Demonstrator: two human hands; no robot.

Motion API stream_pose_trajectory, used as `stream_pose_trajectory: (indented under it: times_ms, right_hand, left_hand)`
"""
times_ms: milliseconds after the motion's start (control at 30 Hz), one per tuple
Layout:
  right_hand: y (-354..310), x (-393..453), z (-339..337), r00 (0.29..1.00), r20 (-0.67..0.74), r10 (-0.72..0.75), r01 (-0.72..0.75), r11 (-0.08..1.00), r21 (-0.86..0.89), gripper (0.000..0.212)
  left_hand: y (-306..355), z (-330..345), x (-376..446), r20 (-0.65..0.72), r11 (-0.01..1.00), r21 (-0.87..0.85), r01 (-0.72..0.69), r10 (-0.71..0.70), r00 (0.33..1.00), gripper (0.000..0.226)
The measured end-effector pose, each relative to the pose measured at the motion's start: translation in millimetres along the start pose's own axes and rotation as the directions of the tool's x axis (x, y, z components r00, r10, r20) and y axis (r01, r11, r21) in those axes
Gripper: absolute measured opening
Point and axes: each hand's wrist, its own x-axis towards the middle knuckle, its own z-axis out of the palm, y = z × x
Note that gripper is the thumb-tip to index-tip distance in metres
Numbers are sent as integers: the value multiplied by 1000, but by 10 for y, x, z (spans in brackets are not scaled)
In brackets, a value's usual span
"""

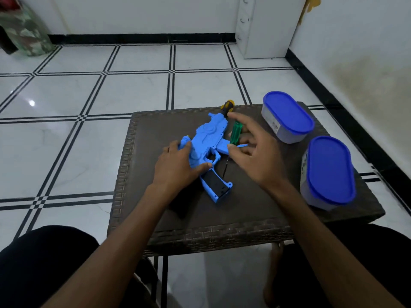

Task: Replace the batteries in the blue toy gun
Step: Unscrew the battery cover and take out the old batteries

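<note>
Blue toy gun (205, 144) lying flat on its side at frame centre, on a dark woven table (222, 218), muzzle end toward upper centre, grip with a black panel (214, 182) toward lower centre. Left hand (178, 166) pressed down over the rear body, fingers fairly straight, pinning rather than gripping. Right hand (249, 150) poised just right of the gun's middle, fingers spread and loosely curved around a green-handled screwdriver (234, 133); contact with the handle probably not yet made, though hard to tell from this angle. Thin dark shaft of that tool running down toward lower centre, beside the trigger guard. Small flat blue piece (242, 145) under the right fingers, perhaps a battery cover, too hidden to confirm. Second tool with a yellow-and-black handle (228, 105) at the far table edge, just beyond the muzzle. Hollow moulded plastic by the look: likely light, stiff, somewhat slick, apt to skate on the weave under a turning screwdriver. Best held by the thick body or the grip, not by thin protruding parts. Two lidded blue-topped containers (287, 116) (329, 172) at right of frame, well apart from the gun. White tiled floor (133, 90) with black lines beyond.
</note>
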Motion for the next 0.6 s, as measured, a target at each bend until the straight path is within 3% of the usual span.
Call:
stream_pose_trajectory:
  times_ms: [233, 600]
  right_hand:
    - [66, -291, -7, 992, 76, -103, 94, 989, 114, 60]
    - [129, -317, -43, 975, 136, -176, 165, 982, 93, 59]
  left_hand:
    - [-10, -27, -110, 177, 999, -26, 20, -15, 984, 125]
    - [38, -23, -97, 193, 998, -42, 42, -33, 981, 123]
